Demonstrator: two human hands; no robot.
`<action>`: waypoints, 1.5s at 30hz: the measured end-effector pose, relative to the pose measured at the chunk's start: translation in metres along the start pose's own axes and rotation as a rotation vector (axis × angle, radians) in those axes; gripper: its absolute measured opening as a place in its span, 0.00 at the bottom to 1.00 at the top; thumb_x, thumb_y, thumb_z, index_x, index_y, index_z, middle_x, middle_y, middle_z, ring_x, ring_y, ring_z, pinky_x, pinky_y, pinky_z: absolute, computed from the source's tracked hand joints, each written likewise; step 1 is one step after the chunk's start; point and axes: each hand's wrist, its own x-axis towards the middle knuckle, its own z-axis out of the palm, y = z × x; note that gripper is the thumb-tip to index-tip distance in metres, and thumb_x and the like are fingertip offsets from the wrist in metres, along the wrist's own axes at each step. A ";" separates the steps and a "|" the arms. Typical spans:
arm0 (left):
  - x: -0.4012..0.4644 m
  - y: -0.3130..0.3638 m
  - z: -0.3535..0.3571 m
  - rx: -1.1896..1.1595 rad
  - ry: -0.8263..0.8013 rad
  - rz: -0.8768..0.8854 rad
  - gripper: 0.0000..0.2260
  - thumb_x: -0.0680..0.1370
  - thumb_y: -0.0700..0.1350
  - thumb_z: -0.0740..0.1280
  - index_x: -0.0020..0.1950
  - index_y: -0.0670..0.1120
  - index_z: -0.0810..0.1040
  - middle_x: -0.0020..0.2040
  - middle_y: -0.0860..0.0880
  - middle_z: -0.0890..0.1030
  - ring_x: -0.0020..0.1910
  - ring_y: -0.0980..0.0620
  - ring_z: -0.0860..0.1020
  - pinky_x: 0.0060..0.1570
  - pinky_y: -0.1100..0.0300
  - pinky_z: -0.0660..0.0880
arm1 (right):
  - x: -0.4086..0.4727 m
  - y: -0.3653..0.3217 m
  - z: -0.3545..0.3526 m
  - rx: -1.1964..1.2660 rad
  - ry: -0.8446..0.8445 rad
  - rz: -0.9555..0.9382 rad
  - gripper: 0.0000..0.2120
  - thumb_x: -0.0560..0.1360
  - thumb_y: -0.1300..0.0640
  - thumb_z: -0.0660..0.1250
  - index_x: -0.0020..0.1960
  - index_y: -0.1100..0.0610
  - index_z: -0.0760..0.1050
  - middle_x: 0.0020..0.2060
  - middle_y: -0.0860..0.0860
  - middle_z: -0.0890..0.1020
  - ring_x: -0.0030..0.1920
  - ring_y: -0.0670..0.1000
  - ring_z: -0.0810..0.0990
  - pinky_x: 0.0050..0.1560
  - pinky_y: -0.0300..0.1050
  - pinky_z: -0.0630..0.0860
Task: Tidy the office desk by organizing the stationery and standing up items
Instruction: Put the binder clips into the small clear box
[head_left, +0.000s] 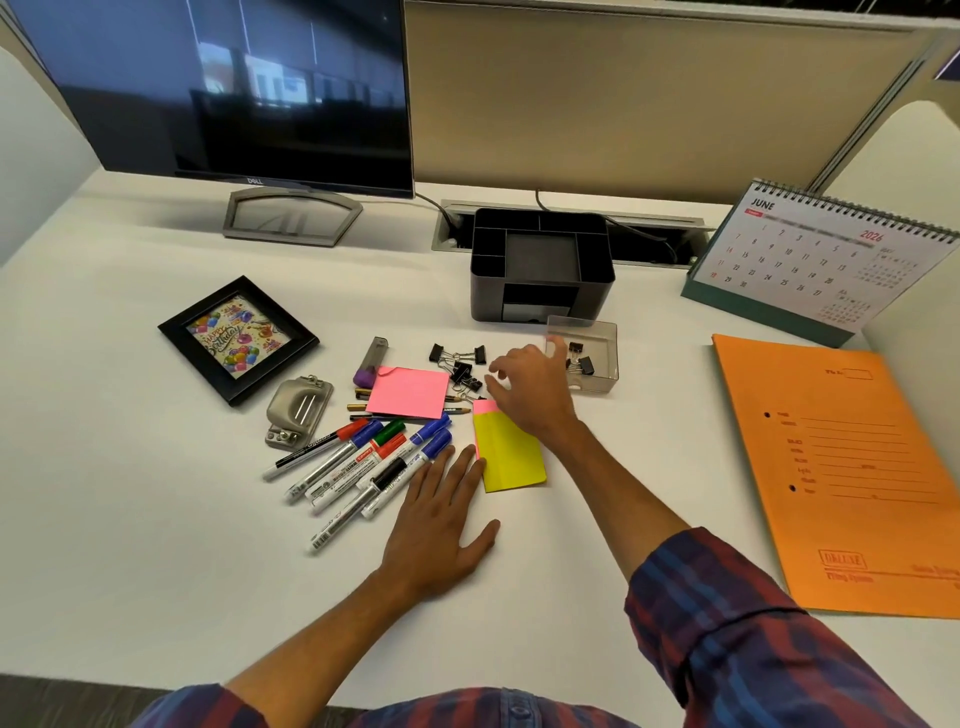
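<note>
The right hand (530, 387) hovers between the loose clips (460, 364) and the clear tray (592, 358), fingers loosely spread and holding nothing that shows. The clips lie just left of its fingertips, near the table's middle; the tray (two clips already in it) sits just right, in front of the organizer (540, 265). The left hand (441, 525) rests flat, fingers straight, beside the markers (358, 462), which point toward the back right. Pink notes (408, 392) and a yellow pad (511, 454) crowd the clips.

Bright, even light; edges warped.
</note>
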 end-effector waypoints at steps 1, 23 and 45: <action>0.000 0.000 0.000 0.000 -0.001 -0.001 0.33 0.79 0.66 0.49 0.80 0.50 0.52 0.80 0.52 0.51 0.79 0.52 0.44 0.75 0.50 0.46 | 0.000 -0.004 0.001 -0.016 -0.041 -0.011 0.13 0.78 0.45 0.62 0.52 0.50 0.82 0.48 0.48 0.84 0.56 0.50 0.78 0.70 0.57 0.50; 0.000 0.002 -0.002 -0.032 0.004 0.005 0.32 0.79 0.66 0.48 0.80 0.51 0.53 0.80 0.52 0.51 0.79 0.52 0.45 0.75 0.49 0.47 | -0.002 -0.029 0.007 -0.059 -0.183 0.095 0.08 0.69 0.47 0.67 0.40 0.51 0.81 0.36 0.47 0.82 0.48 0.51 0.79 0.68 0.55 0.48; -0.001 0.000 -0.002 -0.025 -0.011 0.015 0.33 0.79 0.66 0.48 0.80 0.52 0.47 0.80 0.53 0.46 0.78 0.53 0.41 0.75 0.52 0.41 | 0.007 0.038 -0.020 0.220 0.350 0.340 0.13 0.74 0.45 0.69 0.49 0.53 0.84 0.46 0.49 0.86 0.50 0.49 0.80 0.68 0.54 0.56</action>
